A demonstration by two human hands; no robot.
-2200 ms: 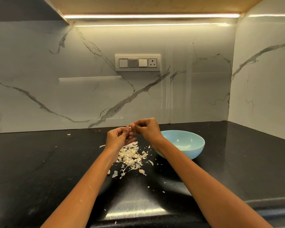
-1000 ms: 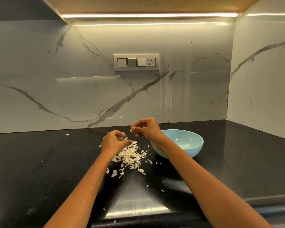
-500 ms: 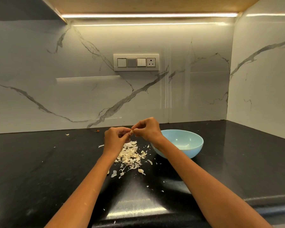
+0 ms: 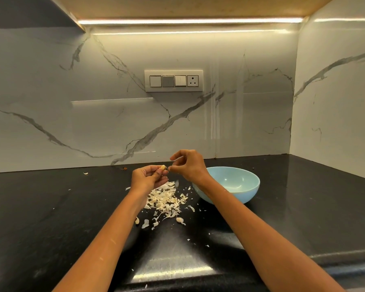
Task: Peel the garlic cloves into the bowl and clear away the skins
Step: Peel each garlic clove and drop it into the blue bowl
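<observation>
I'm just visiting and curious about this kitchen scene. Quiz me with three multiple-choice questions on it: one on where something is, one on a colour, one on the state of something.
1. Where does the pile of garlic skins lie?
A. inside the bowl
B. on the black counter, left of the bowl
C. on the wall shelf

2. What colour is the bowl?
A. light blue
B. red
C. black

3. What is the left hand doing?
A. lying flat on the counter
B. gripping the bowl's rim
C. holding a garlic clove up at its fingertips

Answers:
1 B, the skins are scattered on the dark counter beside the bowl.
2 A, its wall and inside are pale blue.
3 C, the garlic clove sits at the left fingertips, with the right hand pinching close beside it.
</observation>
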